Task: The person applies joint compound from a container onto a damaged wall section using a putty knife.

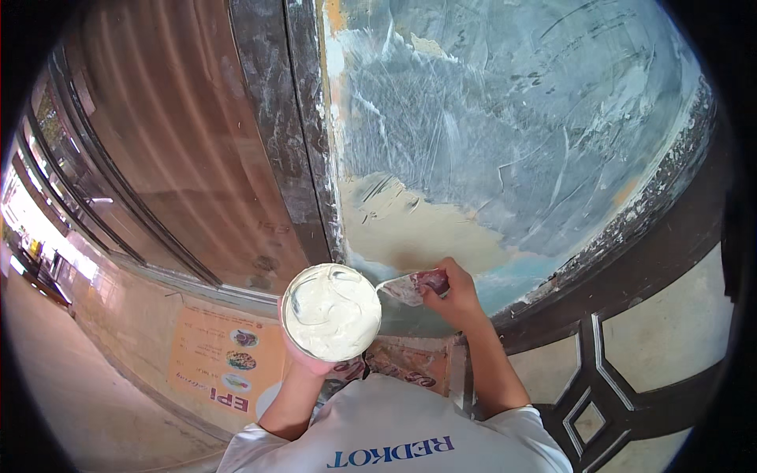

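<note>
A round tub of creamy white putty (pixel 333 315) rests in my left hand (pixel 311 361), whose fingers wrap round its underside and side. My right hand (pixel 453 296) grips the reddish handle of a putty knife (pixel 404 289). The knife's blade, smeared with white, points left and its tip is at the tub's right rim. Ahead of both hands is a grey-blue wall panel (pixel 489 126), streaked with white. On its lower left part lies a beige patch of putty (pixel 418 225).
A dark frame post (pixel 288 118) edges the panel on the left, beside a brown curtained glass pane (pixel 165 126). Dark wooden trim (pixel 599 260) curves round the lower right, above a pale panelled door (pixel 662 347). An orange printed poster (pixel 225 355) lies low on the left.
</note>
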The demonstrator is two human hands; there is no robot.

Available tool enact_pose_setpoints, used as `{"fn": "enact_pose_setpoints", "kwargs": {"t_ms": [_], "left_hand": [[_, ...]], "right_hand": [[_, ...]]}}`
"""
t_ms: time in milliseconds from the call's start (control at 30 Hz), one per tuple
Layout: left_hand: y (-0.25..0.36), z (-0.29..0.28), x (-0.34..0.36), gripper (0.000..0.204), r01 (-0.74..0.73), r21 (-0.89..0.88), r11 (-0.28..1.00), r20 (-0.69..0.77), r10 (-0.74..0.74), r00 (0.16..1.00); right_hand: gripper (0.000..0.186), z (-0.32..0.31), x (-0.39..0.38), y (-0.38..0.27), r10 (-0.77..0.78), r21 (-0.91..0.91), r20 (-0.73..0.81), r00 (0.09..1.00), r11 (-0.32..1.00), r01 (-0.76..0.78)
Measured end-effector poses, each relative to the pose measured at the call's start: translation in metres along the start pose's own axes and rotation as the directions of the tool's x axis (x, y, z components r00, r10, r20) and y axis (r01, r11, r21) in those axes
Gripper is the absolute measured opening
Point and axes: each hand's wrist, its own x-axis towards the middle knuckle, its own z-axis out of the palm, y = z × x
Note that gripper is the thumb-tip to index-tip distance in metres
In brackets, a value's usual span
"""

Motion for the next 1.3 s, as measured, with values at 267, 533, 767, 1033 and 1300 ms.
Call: {"fn": "enact_pose_setpoints", "kwargs": {"t_ms": [267, 533, 767, 1033, 1300], "left_hand": [[0.011, -0.009, -0.004, 0.075, 0.038, -0.04, 0.998, 0.09, -0.034, 0.995], [0.02, -0.01, -0.005, 0.064, 0.041, -0.036, 0.999, 0.089, -0.037, 0.995], [0.028, -0.021, -0.002, 0.067, 0.064, 0.0, 0.998, 0.06, -0.063, 0.996], [0.043, -0.031, 0.001, 0.069, 0.031, 0.001, 1.0, -0.022, -0.031, 0.999], [0.052, -0.027, 0.007, 0.067, 0.089, -0.002, 0.996, -0.019, -0.089, 0.996]], "right_hand": [[0.027, 0.021, 0.018, 0.018, 0.015, 0.166, -0.237, 0.971, 0.986, 0.025], [0.023, 0.025, 0.039, -0.011, -0.024, 0.058, -0.301, 0.953, 0.997, 0.043], [0.019, 0.039, 0.071, -0.021, -0.356, -0.358, -0.296, 0.886, 0.902, 0.243], [0.016, 0.037, 0.063, -0.037, -0.362, -0.339, -0.399, 0.842, 0.912, 0.231], [0.017, 0.039, 0.07, -0.039, -0.222, -0.143, -0.575, 0.788, 0.975, 0.17]]}}
